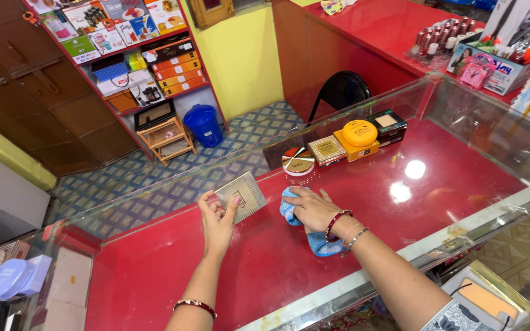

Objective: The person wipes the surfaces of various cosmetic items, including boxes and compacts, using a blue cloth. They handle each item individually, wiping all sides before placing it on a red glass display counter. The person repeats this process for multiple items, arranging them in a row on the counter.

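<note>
Nearest the lens, at about six o'clock, two bare forearms reach up over the red shelf (437, 159) of a glass display counter, the largest thing in view, which fills the frame from nine o'clock round to three. Beyond its far glass wall, at eleven o'clock, stands a red-framed rack of boxed goods (136, 49), with a small wooden stand (165, 138) and a blue lidded bin (204, 124) on the patterned floor below it, and a black chair (341, 91) at twelve o'clock. On the shelf near one o'clock sits a row of compact cases (345, 144): a round white and brown one, a square gold one, a round orange one on an orange box, and a dark square one. Near the centre the right hand (313, 207) lies palm down with fingers spread and pressed flat on a blue cloth (320, 244), which is bunched under the palm and trails toward five o'clock beside the bangled wrist. Just beside it, toward nine o'clock, the left hand (219, 216) pinches a square silver compact (243, 195) by its lower left edge, thumb on top and fingers curled beneath, holding it tilted just above the red surface and close to the cloth without touching it.
</note>
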